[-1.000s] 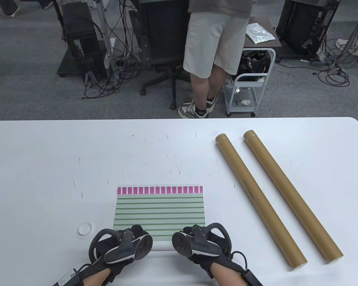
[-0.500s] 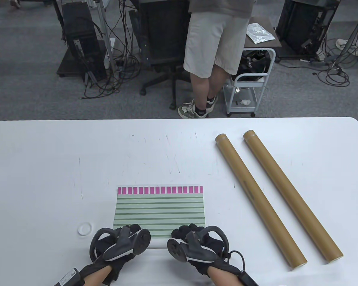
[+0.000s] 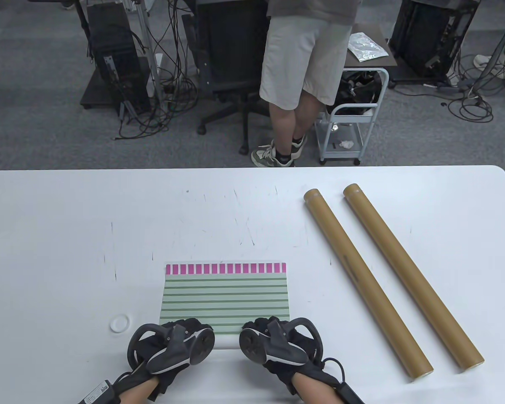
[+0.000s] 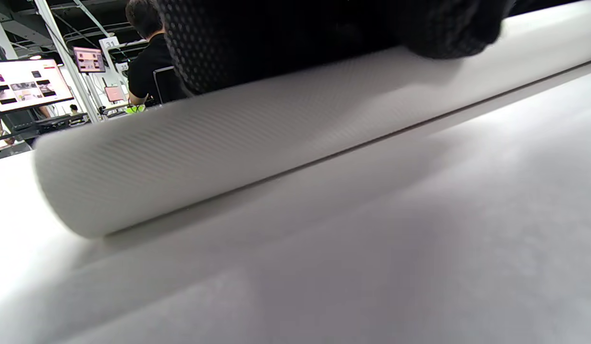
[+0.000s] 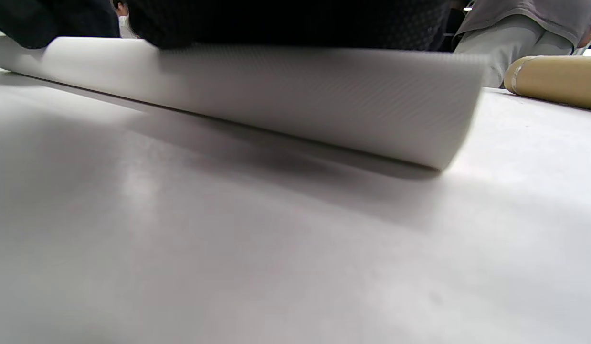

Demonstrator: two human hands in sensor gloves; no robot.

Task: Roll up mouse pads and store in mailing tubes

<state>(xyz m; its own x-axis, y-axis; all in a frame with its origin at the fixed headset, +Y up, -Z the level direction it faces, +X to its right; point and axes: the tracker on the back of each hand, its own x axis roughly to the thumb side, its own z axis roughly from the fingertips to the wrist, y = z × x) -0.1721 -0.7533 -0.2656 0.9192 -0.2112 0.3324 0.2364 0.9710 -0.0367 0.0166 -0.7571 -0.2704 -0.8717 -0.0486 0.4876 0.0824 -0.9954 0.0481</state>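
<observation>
Roll front crept toward 12 o'clock since a second ago: one more green stripe of the mouse pad (image 3: 225, 292) is wound under, both hands nudged forward and inward. Pad sits at 6 o'clock on the table (image 3: 46, 235), near edge rolled into a white, textured-backed cylinder (image 4: 257, 138), pink-checked edge flat at its 12 o'clock side. Left hand (image 3: 174, 343) and right hand (image 3: 277, 343) sit side by side on top of the roll, fingers curled over it per both wrist views; trackers hide the fingertips from above, so how tight the hold is I can't tell. Roughly a third wound by my read; the rest of the rolling and all the tube work remain. Two mailing tubes (image 3: 364, 280) lie parallel at 3 o'clock, running from 12 toward 4, well apart from the pad. White cap (image 3: 120, 323) just beside the left hand at 9 o'clock. Person standing beyond the far edge, by a chair and cart. Risks: uneven push between hands makes the roll cone or skew, so it won't enter a tube; loose winding leaves it too fat for the bore; easing off lets it spring open.
</observation>
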